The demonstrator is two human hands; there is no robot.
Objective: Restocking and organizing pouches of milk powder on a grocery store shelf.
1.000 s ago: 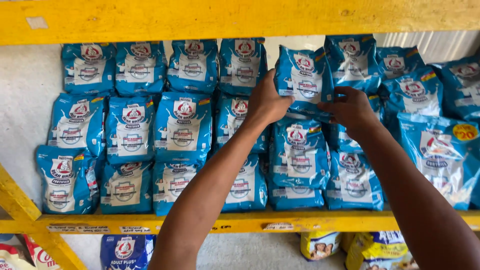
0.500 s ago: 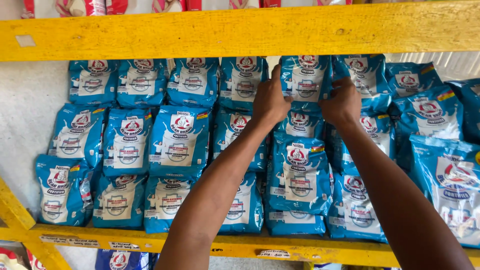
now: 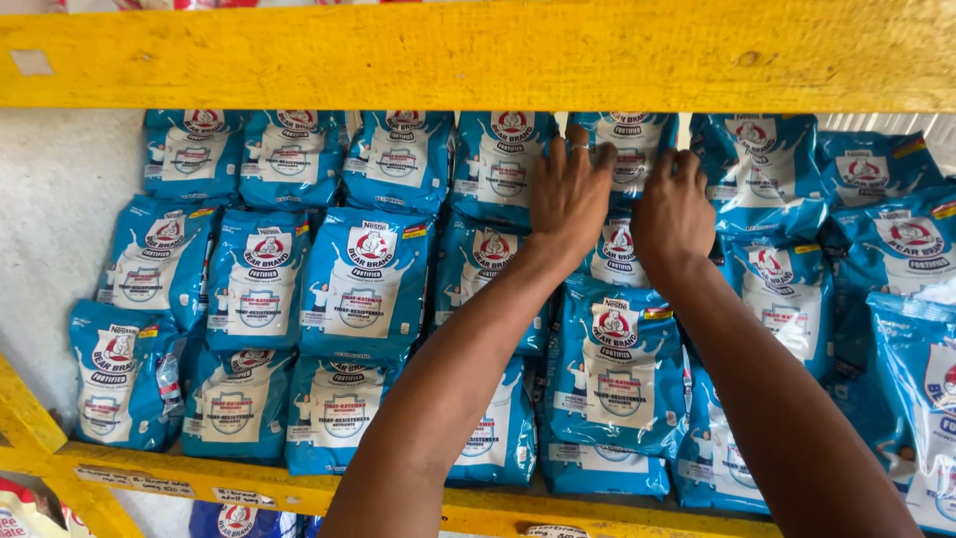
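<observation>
- The person's left hand (image 3: 570, 194) lies flat, fingers spread, on a blue pouch (image 3: 629, 149) in the top row, upper centre of the frame; a ring shows on one finger.
- The right hand (image 3: 675, 209) sits just beside it, knuckles up and fingers curled over the same pouch's front. Whether the fingers close round an edge cannot be told, since they hide the spot.
- That pouch stands between a neighbouring blue pouch (image 3: 508, 159) to its left and another pouch (image 3: 759, 164) to its right, all just under the yellow upper beam (image 3: 398, 55).
- Below the hands a larger front pouch (image 3: 617, 364) leans upright in the centre; more rows of like pouches fill the shelf out to the left, against a pale wall (image 3: 60, 209).
- The yellow lower rail (image 3: 249, 486) runs across the bottom, with other packs partly seen beneath it at the lower left.
- Judged from this, pressing the pouch evenly with both palms would seat it well: steady pressure on the flat front rather than the soft corners, so it stays upright and level with its row.
- Care is likely needed not to nudge the leaning pouch below, which touches the forearms' path.
</observation>
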